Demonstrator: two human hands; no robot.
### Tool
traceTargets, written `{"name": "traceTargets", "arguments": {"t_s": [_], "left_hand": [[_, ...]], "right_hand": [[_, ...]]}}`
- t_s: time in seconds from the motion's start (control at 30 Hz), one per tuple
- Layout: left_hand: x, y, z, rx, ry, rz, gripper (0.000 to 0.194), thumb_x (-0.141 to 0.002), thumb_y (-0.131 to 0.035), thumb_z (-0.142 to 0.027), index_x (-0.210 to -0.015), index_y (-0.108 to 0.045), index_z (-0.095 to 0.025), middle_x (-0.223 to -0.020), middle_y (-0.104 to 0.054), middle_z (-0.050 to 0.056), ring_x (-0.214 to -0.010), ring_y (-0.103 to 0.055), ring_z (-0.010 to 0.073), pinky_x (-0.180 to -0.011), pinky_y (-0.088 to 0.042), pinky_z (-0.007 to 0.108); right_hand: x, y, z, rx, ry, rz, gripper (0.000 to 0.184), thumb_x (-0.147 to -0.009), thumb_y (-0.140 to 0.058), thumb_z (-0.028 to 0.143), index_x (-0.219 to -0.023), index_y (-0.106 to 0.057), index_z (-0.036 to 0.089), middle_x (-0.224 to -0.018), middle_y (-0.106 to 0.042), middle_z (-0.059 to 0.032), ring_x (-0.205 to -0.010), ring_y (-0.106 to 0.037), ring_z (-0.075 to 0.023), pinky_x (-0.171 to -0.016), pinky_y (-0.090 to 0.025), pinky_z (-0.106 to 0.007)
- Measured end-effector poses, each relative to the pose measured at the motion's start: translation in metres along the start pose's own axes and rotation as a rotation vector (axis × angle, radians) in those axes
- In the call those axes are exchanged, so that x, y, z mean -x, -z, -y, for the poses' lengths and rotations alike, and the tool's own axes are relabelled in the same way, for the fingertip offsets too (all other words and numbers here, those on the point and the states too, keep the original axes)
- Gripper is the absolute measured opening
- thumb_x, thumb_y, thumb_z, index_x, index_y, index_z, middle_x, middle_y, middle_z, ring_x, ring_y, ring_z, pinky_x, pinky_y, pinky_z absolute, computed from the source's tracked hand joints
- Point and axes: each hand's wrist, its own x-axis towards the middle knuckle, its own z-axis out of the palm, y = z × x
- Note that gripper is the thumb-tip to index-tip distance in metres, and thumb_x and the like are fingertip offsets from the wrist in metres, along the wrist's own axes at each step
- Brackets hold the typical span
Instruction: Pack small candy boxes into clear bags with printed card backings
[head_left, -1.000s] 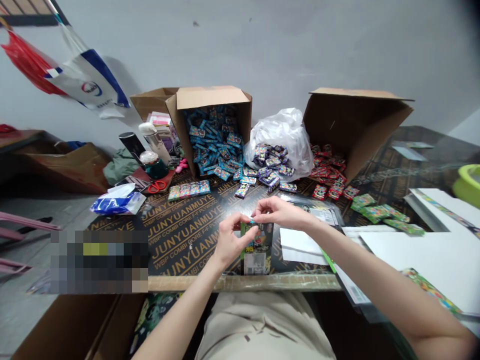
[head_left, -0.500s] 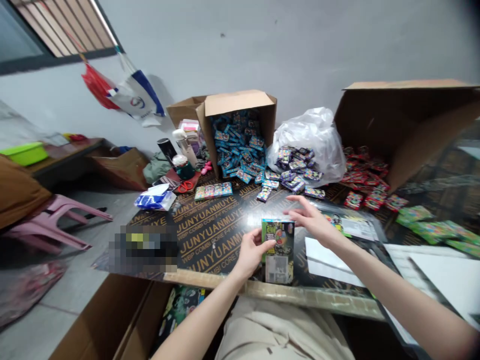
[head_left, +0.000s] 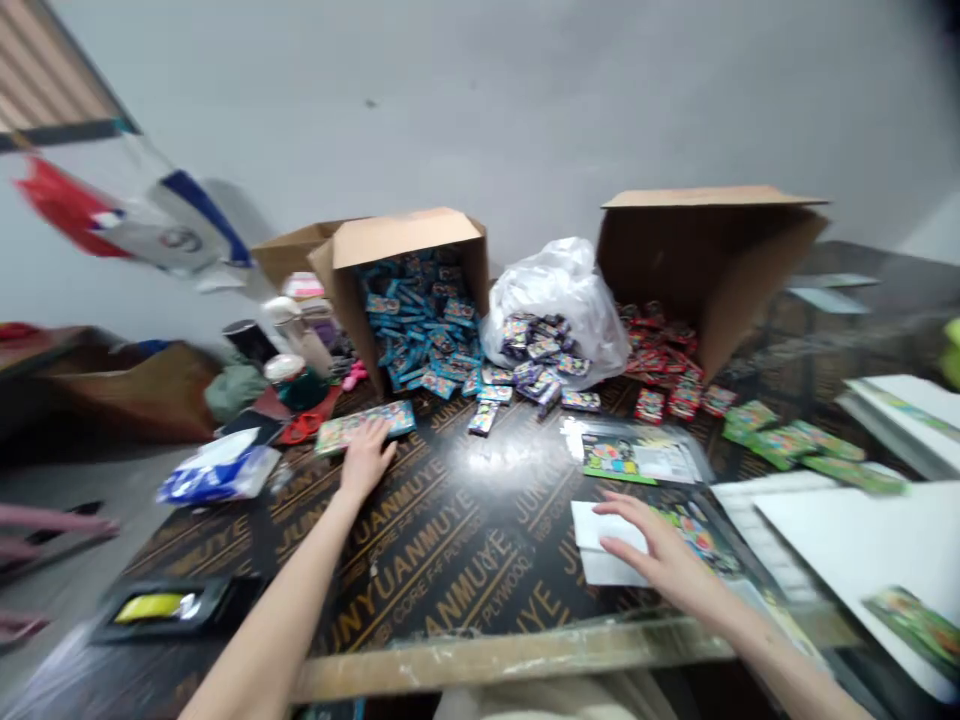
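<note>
My left hand is stretched out over a flat row of colourful small packs at the left of the table. Its fingers lie on top of the row, which they partly cover. My right hand is nearer the front edge, thumb and fingers apart. Beneath those fingers lies a white sheet of paper; whether they touch it I cannot tell. Just beyond is a clear plastic bag with a printed black and green card. Another printed piece is partly hidden behind my right hand.
At the back stand a carton of blue packets, a plastic bag with purple packets, and a carton with red ones. Green packets and white boards lie right. Tissues and a tape tool lie left.
My left hand has let go of the black and green box, now out of sight, and moved forward left onto the row of packs. My right hand is lower, by the paper. The view has turned right.
</note>
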Motion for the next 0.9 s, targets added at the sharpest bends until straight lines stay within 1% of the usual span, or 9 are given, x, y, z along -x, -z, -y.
{"name": "traceTargets", "arguments": {"t_s": [0.17, 0.3, 0.43, 0.5, 0.57, 0.7, 0.77, 0.87, 0.9], "left_hand": [[-0.005, -0.027, 0.022, -0.021, 0.029, -0.008, 0.033, -0.081, -0.041, -0.031, -0.104, -0.06, -0.018, -0.117, -0.059, 0.011, -0.119, -0.043, 0.0311, -0.097, -0.032, 0.046], [-0.016, -0.023, 0.021, -0.107, 0.026, 0.013, 0.038, -0.08, -0.043, -0.035, -0.109, -0.057, -0.015, -0.121, -0.055, 0.015, -0.117, -0.044, 0.0333, -0.095, -0.033, 0.047], [-0.008, -0.005, -0.004, -0.114, 0.034, -0.11, 0.06, -0.078, -0.048, -0.041, -0.129, -0.039, -0.011, -0.14, -0.029, 0.021, -0.129, -0.026, 0.0357, -0.1, -0.027, 0.05], [0.005, 0.005, -0.024, -0.016, 0.034, -0.114, 0.062, -0.078, -0.049, -0.043, -0.13, -0.038, -0.012, -0.141, -0.027, 0.019, -0.129, -0.027, 0.0327, -0.102, -0.027, 0.046], [0.021, 0.014, -0.044, 0.115, 0.037, -0.031, 0.058, -0.076, -0.052, -0.045, -0.125, -0.045, -0.015, -0.138, -0.033, 0.016, -0.127, -0.032, 0.0304, -0.103, -0.028, 0.043], [0.05, 0.029, -0.086, 0.437, 0.097, 0.174, 0.056, -0.072, -0.056, -0.049, -0.119, -0.051, -0.018, -0.138, -0.037, 0.013, -0.124, -0.037, 0.0293, -0.103, -0.029, 0.044], [0.06, 0.036, -0.11, 0.662, 0.142, 0.238, 0.061, -0.07, -0.06, -0.049, -0.121, -0.05, -0.018, -0.135, -0.042, 0.012, -0.124, -0.038, 0.0287, -0.103, -0.028, 0.044], [0.076, 0.045, -0.154, 1.143, 0.153, 0.328, 0.071, -0.067, -0.062, -0.053, -0.127, -0.044, -0.019, -0.137, -0.041, 0.011, -0.127, -0.034, 0.028, -0.105, -0.025, 0.042], [0.082, 0.047, -0.171, 1.343, 0.15, 0.336, 0.074, -0.067, -0.061, -0.057, -0.128, -0.043, -0.02, -0.138, -0.04, 0.01, -0.129, -0.031, 0.0279, -0.106, -0.023, 0.041]], "right_hand": [[-0.059, 0.041, -0.024, 0.363, 0.007, -0.021, 0.043, -0.078, -0.054, 0.04, -0.116, -0.052, 0.02, -0.129, -0.045, -0.0132, -0.12, -0.039, -0.0268, -0.097, -0.032, -0.041], [-0.112, 0.062, -0.052, 0.572, -0.122, 0.082, 0.081, -0.046, -0.079, 0.041, -0.117, -0.049, 0.019, -0.122, -0.046, -0.0192, -0.115, -0.038, -0.0378, -0.09, -0.029, -0.051], [-0.137, 0.062, -0.072, 0.531, -0.149, 0.117, 0.083, -0.023, -0.084, 0.033, -0.099, -0.055, 0.015, -0.102, -0.053, -0.018, -0.101, -0.045, -0.0398, -0.083, -0.029, -0.054], [-0.14, 0.061, -0.076, 0.482, -0.134, 0.102, 0.077, -0.021, -0.084, 0.03, -0.092, -0.055, 0.017, -0.098, -0.054, -0.0146, -0.098, -0.046, -0.0373, -0.083, -0.028, -0.052], [-0.141, 0.066, -0.075, 0.41, -0.109, 0.068, 0.066, -0.026, -0.083, 0.03, -0.084, -0.054, 0.018, -0.092, -0.056, -0.0097, -0.095, -0.048, -0.0334, -0.083, -0.029, -0.048], [-0.143, 0.085, -0.052, 0.188, -0.046, -0.048, 0.031, -0.058, -0.07, 0.038, -0.068, -0.048, 0.019, -0.072, -0.055, -0.0016, -0.077, -0.051, -0.021, -0.074, -0.033, -0.036], [-0.14, 0.089, -0.026, 0.064, -0.003, -0.108, 0.028, -0.07, -0.057, 0.044, -0.068, -0.046, 0.019, -0.067, -0.053, -0.0002, -0.067, -0.05, -0.0163, -0.067, -0.036, -0.03], [-0.12, 0.069, 0.028, -0.261, 0.042, -0.178, 0.032, -0.073, -0.051, 0.052, -0.075, -0.045, 0.02, -0.065, -0.052, 0.0022, -0.057, -0.048, -0.0123, -0.057, -0.036, -0.025], [-0.109, 0.054, 0.047, -0.499, 0.024, -0.184, 0.033, -0.07, -0.056, 0.052, -0.076, -0.045, 0.02, -0.062, -0.052, 0.0034, -0.054, -0.047, -0.0115, -0.055, -0.036, -0.024]]}}
